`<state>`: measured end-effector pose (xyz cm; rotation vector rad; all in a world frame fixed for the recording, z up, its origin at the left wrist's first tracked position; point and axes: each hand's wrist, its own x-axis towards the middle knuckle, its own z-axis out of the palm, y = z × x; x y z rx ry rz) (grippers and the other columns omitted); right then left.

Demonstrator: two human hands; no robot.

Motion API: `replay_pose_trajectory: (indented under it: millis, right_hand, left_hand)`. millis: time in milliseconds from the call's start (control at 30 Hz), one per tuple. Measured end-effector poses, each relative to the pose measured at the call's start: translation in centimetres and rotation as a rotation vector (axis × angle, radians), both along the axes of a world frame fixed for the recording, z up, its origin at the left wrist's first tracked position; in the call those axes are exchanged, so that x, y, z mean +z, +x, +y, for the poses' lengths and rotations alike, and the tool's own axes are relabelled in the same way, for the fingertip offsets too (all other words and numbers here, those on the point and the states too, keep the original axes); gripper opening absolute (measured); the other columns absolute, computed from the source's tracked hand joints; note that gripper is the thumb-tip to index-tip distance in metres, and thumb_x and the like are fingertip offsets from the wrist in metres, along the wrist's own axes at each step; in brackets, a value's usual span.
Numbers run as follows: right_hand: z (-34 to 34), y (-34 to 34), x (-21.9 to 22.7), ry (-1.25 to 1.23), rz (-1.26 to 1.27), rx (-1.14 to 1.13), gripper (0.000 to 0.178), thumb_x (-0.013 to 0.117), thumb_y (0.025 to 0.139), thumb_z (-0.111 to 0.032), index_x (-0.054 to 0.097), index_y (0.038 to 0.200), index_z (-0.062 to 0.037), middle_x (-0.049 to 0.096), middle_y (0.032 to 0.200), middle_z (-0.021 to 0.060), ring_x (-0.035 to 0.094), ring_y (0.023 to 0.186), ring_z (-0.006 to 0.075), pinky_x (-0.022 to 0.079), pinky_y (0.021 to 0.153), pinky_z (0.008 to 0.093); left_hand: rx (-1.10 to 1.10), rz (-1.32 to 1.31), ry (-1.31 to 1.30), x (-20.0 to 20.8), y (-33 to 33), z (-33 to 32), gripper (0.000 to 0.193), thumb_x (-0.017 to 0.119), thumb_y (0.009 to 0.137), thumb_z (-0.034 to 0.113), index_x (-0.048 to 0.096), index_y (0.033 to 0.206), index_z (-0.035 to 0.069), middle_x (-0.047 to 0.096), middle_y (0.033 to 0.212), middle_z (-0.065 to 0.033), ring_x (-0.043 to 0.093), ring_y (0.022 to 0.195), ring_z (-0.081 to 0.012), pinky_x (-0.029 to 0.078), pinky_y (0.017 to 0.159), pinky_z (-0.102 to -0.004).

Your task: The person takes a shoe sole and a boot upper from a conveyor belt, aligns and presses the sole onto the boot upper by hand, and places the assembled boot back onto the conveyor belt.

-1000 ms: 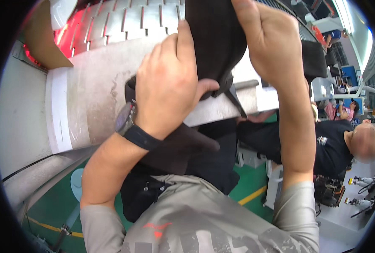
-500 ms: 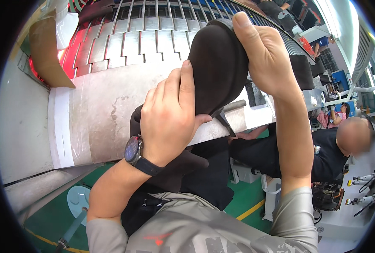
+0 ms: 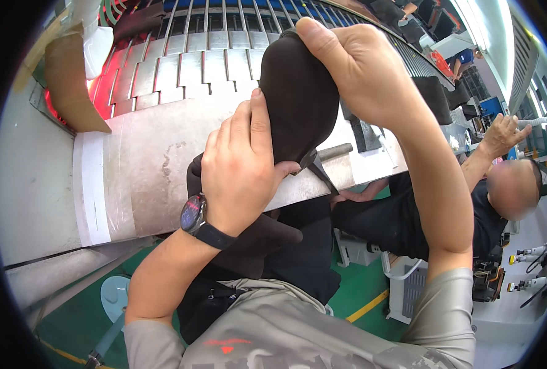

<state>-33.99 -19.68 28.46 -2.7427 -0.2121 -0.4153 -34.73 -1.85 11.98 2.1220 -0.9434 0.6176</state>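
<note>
The pale counter [image 3: 147, 163] fronts a slatted metal conveyor [image 3: 224, 67]. Over the counter, between two hands, is a rounded black padded piece [image 3: 301, 95]. The right hand [image 3: 366, 71] pinches its upper right edge, thumb showing. The left hand [image 3: 239, 157] lies along its left side, fingers pressed together; whether it grips, I cannot tell. A dark wristwatch [image 3: 193, 213] circles that wrist.

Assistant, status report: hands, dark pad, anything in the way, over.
Left hand: fingers on left edge of dark pad. Right hand: gripping its upper end. Pad held over bench. Possible obstacle: grey rod near pad's lower end.
</note>
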Motion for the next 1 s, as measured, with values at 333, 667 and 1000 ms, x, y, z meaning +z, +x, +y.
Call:
replay_pose_trajectory:
  millis: [333, 667, 1000]
  right_hand:
    - [2.4, -2.8, 0.8, 0.030, -0.124, -0.094, 0.054, 0.068, 0.104, -0.043, 0.070, 0.075, 0.0035, 0.063, 0.062, 0.0228, 0.066, 0.060, 0.0434, 0.053, 0.061, 0.0494]
    - [3.0, -13.2, -1.6, 0.101, -0.190, 0.435, 0.077, 0.095, 0.071, -0.015, 0.065, 0.135, 0.0131, 0.074, 0.127, 0.0302, 0.077, 0.114, 0.0390, 0.061, 0.098, 0.0422]
    - [-0.8, -17.1, -17.5, 0.667, -0.129, 0.222, 0.077, 0.090, 0.080, -0.015, 0.060, 0.146, 0.0096, 0.066, 0.145, 0.0305, 0.065, 0.138, 0.0369, 0.048, 0.117, 0.0434]
  left_hand:
    - [0.030, -0.090, -0.016, 0.5, -1.8, 0.5, 0.122, 0.098, 0.062, 0.031, 0.038, 0.160, -0.010, 0.062, 0.140, -0.0266, 0.066, 0.116, -0.0420, 0.053, 0.099, -0.0500]
    - [-0.419, 1.151, -0.136, -0.4, 3.6, 10.8, 0.073, 0.070, 0.107, 0.044, 0.050, 0.151, -0.010, 0.067, 0.144, -0.0220, 0.067, 0.130, -0.0248, 0.054, 0.110, -0.0402]
    - [-0.246, 0.509, 0.036, 10.4, 3.9, 11.5, 0.067, 0.094, 0.082, 0.038, 0.071, 0.127, -0.007, 0.081, 0.109, -0.0150, 0.077, 0.097, -0.0217, 0.059, 0.092, -0.0356]
